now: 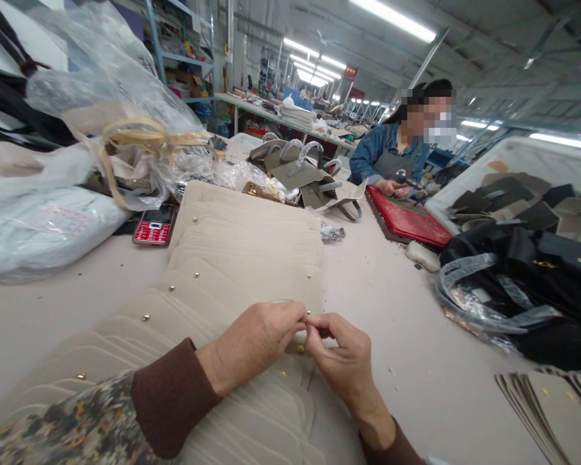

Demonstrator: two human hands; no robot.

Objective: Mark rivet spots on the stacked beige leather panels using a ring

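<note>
Overlapping beige panels with small gold studs fan out across the table toward me. Over their right edge, my left hand is closed, its thumb and fingers pinched around something small and gold-coloured. My right hand meets it fingertip to fingertip, also in a pinch. The small piece is mostly hidden between the fingers, so its kind cannot be made out. Just below the fingertips, another gold stud shows on a panel.
A red-keyed phone lies by plastic-wrapped bundles at left. Grey bag pieces with wrapped handles lie beyond the panels. Across the table, a person works at a red board. Black bags and stacked panels occupy the right.
</note>
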